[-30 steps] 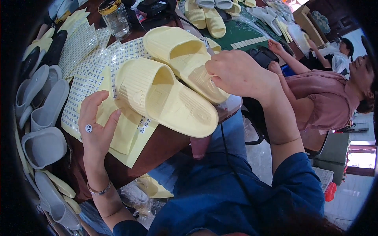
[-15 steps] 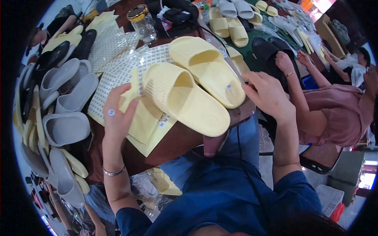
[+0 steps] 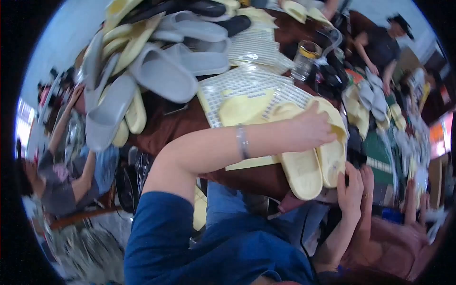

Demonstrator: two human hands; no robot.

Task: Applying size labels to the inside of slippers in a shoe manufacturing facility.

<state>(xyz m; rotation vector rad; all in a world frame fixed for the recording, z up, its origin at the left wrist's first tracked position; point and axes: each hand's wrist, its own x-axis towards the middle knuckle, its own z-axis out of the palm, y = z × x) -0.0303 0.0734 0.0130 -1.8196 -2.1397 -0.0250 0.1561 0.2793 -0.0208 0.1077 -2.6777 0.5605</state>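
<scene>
Two pale yellow slide slippers lie side by side at the table's near edge: the left slipper (image 3: 304, 176) and the right slipper (image 3: 332, 164), which has a small round label at its heel. My left hand (image 3: 311, 129) reaches across over their straps, its fingers curled and partly blurred; what they hold, if anything, is hidden. Beside the right slipper's heel, my right hand (image 3: 350, 192) has its thumb and fingers apart, with nothing visible between them. Label sheets (image 3: 213, 97) and a pale yellow backing sheet (image 3: 244, 109) extend under and left of the slippers.
Grey slippers (image 3: 164, 73) pile up at the far left among yellow and black ones. A glass jar (image 3: 304, 61) stands behind the sheets. A co-worker's hand (image 3: 367, 183) is close by my right hand. More slippers (image 3: 358, 107) sit on the green surface at right.
My left hand has moved right from the label sheets to over the slippers. The view has swung left, so everything appears shifted. My right hand stays near the right slipper's heel.
</scene>
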